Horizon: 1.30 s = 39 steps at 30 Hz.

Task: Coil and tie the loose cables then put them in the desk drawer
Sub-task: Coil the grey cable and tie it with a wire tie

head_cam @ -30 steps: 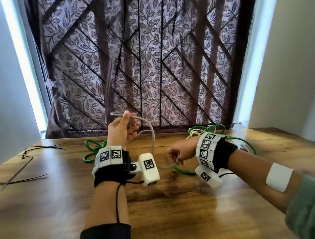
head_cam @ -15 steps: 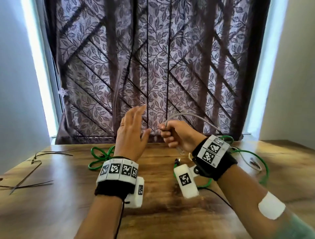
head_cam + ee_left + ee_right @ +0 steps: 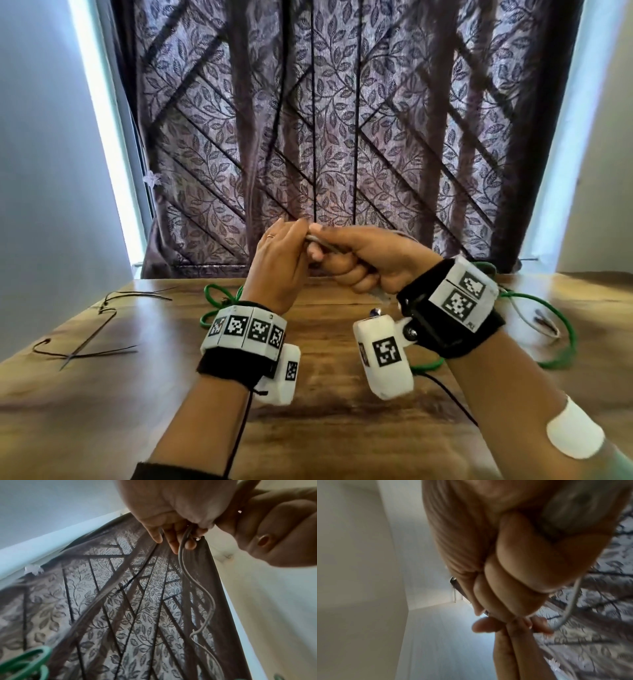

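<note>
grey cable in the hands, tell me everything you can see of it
The grey cable is thin, smooth and rubbery-looking, pale grey. It is held up above the wooden desk in front of the curtain. The right hand grips it in a fist; the left hand meets it at the fingertips, with strands running between its fingers. Beyond the hands it hangs in loose wavy loops, not yet tied. Its ends are not clearly visible.

Both raised hands meet: right hand (image 3: 359,260) fisted in a tight grip, left hand (image 3: 279,260) fingers extended.
</note>
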{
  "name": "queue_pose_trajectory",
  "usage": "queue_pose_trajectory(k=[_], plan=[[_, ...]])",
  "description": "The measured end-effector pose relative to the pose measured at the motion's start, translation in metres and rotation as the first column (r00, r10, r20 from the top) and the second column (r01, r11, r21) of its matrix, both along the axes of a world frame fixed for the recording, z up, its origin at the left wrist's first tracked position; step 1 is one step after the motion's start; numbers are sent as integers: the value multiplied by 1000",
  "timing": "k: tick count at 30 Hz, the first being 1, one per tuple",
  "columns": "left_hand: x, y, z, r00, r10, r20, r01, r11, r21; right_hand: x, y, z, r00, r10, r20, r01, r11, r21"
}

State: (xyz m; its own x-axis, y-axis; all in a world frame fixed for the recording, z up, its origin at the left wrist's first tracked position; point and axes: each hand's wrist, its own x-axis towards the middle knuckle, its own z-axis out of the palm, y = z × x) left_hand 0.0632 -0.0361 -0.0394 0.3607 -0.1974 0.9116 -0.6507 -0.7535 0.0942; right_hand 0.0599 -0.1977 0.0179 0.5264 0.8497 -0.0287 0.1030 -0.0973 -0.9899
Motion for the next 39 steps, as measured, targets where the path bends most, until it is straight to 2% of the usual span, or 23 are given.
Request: queue_pose_trajectory(k=[3, 5, 7, 9, 11, 12, 14, 16, 18, 20, 21, 23, 26, 30, 31, 33, 35, 37, 39], plan=[[-4, 6, -3, 998, 68, -7, -68, 998, 7, -3, -4, 4, 976, -131, 176, 132, 991, 4], [-7, 11, -3, 995, 100, 2, -100, 995, 13, -5, -1, 3, 965, -160, 206, 156, 987, 34], [-10, 15, -3, 996, 90, 15, -89, 995, -48, -8, 4, 2, 984, -134, 121, 120, 986, 116], [-10, 16, -3, 999, 43, 10, -40, 983, -179, -13, 8, 1, 998, 5, -65, 12, 968, 252], [-9, 13, -4, 999, -31, -37, 18, 952, -306, -17, 12, 3, 958, 170, -229, -49, 888, 457], [-6, 10, -7, 994, -71, -85, 37, 938, -346, -19, 12, 5, 937, 214, -276, -22, 826, 564], [-2, 1, -14, 964, -111, -241, 32, 950, -311, -22, 9, 10, 933, 222, -283, 56, 687, 724], [3, -10, -22, 886, -100, -453, 34, 988, -151, -22, -1, 19, 971, 103, -215, 121, 564, 817], [4, -20, -26, 785, -58, -617, 78, 997, 5, -17, -17, 26, 975, -184, -123, 201, 506, 839], [4, -24, -25, 769, -32, -638, 91, 994, 60, -8, -32, 29, 869, -493, 33, 282, 551, 785], [2, -25, -23, 783, -13, -622, 77, 994, 77, -4, -36, 29, 814, -572, 99, 318, 582, 748], [-4, -29, -20, 806, 24, -592, 65, 990, 128, 2, -40, 26, 778, -602, 177, 345, 646, 681], [-11, -32, -17, 801, 126, -585, 44, 963, 267, 7, -28, 17, 749, -570, 338, 380, 787, 486], [-18, -31, -12, 778, 196, -596, 34, 935, 352, 21, -8, -3, 706, -557, 438, 453, 830, 325], [-21, -31, -12, 758, 202, -620, 37, 936, 350, 23, -7, -6, 715, -543, 441, 454, 840, 297], [-15, -25, -17, 729, 202, -654, 12, 951, 308, 24, -8, -9, 783, -503, 365, 430, 863, 265], [-8, -15, -21, 716, 139, -684, -75, 990, 122, 22, -8, -8, 882, -413, 226, 349, 897, 272], [-3, -5, -20, 768, 119, -630, -220, 972, -85, 18, -9, -6, 951, -290, 110, 247, 922, 298], [-6, 1, -16, 837, 217, -501, -310, 945, -108, 14, -7, -6, 983, -177, 41, 156, 939, 307]])
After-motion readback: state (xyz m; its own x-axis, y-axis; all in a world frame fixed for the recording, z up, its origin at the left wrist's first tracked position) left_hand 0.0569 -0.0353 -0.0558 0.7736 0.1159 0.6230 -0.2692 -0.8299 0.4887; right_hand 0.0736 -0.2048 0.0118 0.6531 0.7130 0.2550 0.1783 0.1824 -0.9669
